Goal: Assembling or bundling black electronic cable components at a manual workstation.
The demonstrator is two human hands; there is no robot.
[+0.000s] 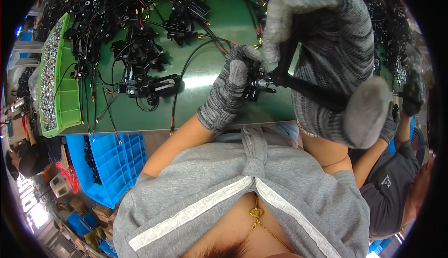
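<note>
My left hand (229,84), in a grey knitted glove, is closed around a small black mechanical part (252,93) near the front edge of the green table. My right hand (333,48), gloved alike, looms large close to the camera. Between its thumb and fingers spreads a black two-handled tool (312,89), V-shaped like pliers. The narrow end of this tool meets a small silvery metal piece (263,83) at the black part. How the tool's end grips there is too small to tell. A black cable (181,74) with red at its end curves beside my left hand.
Black lever-like parts (158,86) with wires lie left of my hands on the green table (205,104), with more piled behind. A green bin (69,100) of small metal pieces stands at the left, above a blue crate (112,164). At the right, a gloved co-worker (389,192) sits close.
</note>
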